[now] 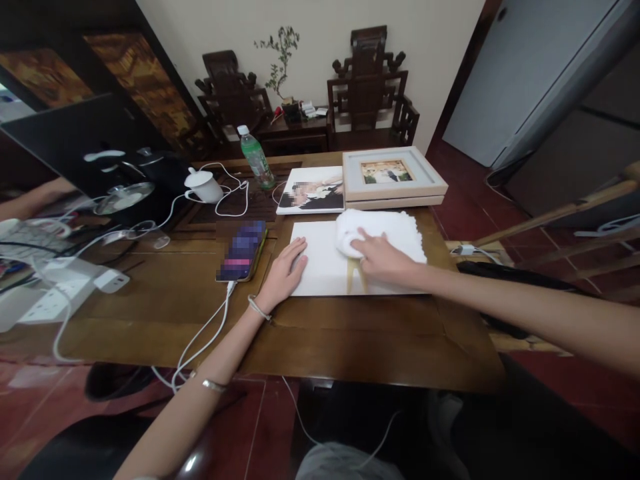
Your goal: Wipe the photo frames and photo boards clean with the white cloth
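Observation:
A white panel point(315, 267) with a yellowish printed patch lies flat near the front edge of the wooden table. My left hand point(286, 270) rests on its left edge, fingers stretched out and nothing held. On the panel's right half is a fluffy white cloth point(400, 233). My right hand point(383, 257) presses down on the bunched left part of that cloth, gripping it; some fingertips sink out of sight in it. The cloth hides much of the panel beneath.
Behind the panel lie a photo print point(315, 190) and a framed picture point(390, 173). To the left are a charging phone point(243, 250), a lidded white cup point(204, 185), a bottle point(256, 157), a power strip point(60, 290) and loose cables. Another person's arm point(35, 200) shows far left.

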Demonstrator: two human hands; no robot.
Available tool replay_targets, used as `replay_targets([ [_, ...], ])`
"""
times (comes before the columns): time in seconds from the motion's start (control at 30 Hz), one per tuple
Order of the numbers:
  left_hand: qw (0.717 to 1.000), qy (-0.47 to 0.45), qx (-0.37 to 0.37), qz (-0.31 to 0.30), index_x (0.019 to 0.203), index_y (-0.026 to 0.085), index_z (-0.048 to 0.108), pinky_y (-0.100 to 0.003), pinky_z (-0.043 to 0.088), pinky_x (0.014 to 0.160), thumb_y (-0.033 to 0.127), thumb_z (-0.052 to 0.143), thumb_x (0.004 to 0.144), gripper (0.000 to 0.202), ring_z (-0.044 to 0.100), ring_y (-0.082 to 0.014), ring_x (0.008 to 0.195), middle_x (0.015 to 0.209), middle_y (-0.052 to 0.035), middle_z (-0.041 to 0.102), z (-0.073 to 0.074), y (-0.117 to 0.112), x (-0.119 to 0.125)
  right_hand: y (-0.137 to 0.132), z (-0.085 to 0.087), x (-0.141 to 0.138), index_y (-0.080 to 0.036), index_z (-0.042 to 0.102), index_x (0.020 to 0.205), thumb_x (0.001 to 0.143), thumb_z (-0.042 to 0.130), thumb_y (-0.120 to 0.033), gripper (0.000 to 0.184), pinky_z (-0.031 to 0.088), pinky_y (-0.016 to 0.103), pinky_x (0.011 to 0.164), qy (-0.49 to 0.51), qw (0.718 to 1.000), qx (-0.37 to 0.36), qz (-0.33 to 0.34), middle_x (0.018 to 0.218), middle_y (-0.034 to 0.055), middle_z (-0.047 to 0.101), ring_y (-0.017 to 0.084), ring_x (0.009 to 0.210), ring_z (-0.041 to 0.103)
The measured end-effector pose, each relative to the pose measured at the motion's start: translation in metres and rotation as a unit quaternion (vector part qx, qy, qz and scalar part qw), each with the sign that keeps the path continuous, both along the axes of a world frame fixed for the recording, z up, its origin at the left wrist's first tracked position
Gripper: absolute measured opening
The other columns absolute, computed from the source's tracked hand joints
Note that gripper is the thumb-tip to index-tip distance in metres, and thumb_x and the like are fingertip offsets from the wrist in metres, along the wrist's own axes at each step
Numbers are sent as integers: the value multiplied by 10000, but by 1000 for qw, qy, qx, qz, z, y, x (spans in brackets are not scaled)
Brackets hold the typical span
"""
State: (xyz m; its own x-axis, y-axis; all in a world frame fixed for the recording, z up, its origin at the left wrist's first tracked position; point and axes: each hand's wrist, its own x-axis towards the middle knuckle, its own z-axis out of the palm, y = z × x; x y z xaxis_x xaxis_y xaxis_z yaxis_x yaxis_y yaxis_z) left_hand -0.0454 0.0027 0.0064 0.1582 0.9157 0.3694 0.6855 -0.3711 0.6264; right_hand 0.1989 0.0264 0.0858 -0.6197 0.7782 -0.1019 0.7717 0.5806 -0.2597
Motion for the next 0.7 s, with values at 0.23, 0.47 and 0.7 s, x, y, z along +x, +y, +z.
replay_targets([
  [0.23,1000,2,2,0,1238,88,577,-432,296,1135,328,430,928,418,429,-232,1324,1374,-161,513,0,1,1,-77,10,-7,-180,576,1170,694,411,15,541,238,709,1016,-70,979,-74,176,1532,105,277,363,1421,104],
  [0.47,1000,3,12,0,1236,89,576,-437,299,1133,312,414,933,409,434,-226,1320,1370,-160,518,-2,2,0,-28,17,-9,-143,605,1110,754,408,-18,426,380,583,968,-57,988,-56,133,1404,225,440,355,1211,500],
  [0.7,1000,5,4,-7,1248,108,571,-438,293,1136,313,398,939,409,423,-222,1328,1375,-144,516,-2,2,-1,29,-5,-45,-121,525,1228,751,376,6,515,322,686,937,-38,997,48,43,1354,233,474,393,1298,366],
])
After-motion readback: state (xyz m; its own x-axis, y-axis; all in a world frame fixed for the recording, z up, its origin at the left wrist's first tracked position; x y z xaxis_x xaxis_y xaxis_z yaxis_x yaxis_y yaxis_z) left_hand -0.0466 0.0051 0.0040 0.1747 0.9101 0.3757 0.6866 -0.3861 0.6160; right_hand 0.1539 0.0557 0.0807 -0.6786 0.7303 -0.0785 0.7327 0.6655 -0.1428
